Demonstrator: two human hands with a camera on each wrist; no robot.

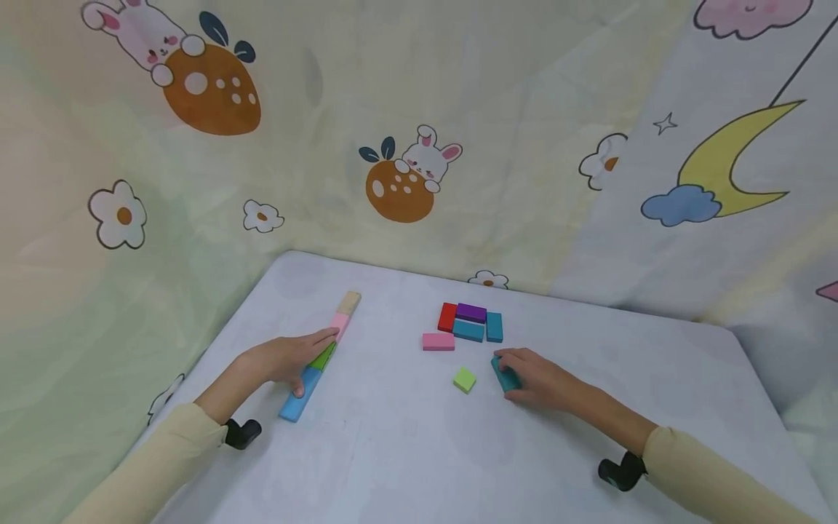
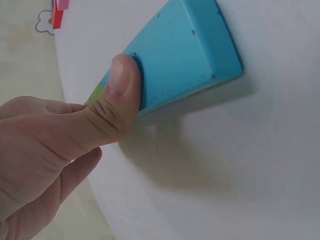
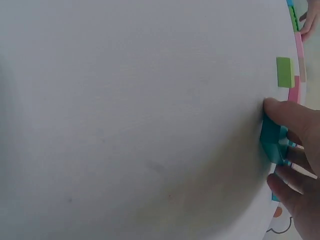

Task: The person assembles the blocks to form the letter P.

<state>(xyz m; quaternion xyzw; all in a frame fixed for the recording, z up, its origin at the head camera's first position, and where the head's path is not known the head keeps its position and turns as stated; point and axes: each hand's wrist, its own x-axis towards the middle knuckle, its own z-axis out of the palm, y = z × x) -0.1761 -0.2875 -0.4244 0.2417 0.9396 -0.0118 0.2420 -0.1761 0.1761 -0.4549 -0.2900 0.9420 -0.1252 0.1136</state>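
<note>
I have a row of four blocks (image 1: 324, 356) laid, six blocks (image 1: 468, 330) left out; my left grip (image 1: 294, 358) spreads along it, my right grip (image 1: 540, 380) pinches a teal block (image 1: 506, 377).

White table (image 1: 393, 458), rounded at the far corners, and patterned cloth (image 1: 524, 109) rising right behind it! Far left, a rabbit (image 1: 147, 36) hugs an orange-brown fruit (image 1: 219, 105), a white flower (image 1: 118, 215) below. Over to the right, a yellow moon (image 1: 713, 160) hangs, blue cloud (image 1: 682, 205) low on its left, pink cloud (image 1: 753, 14) up top!
</note>
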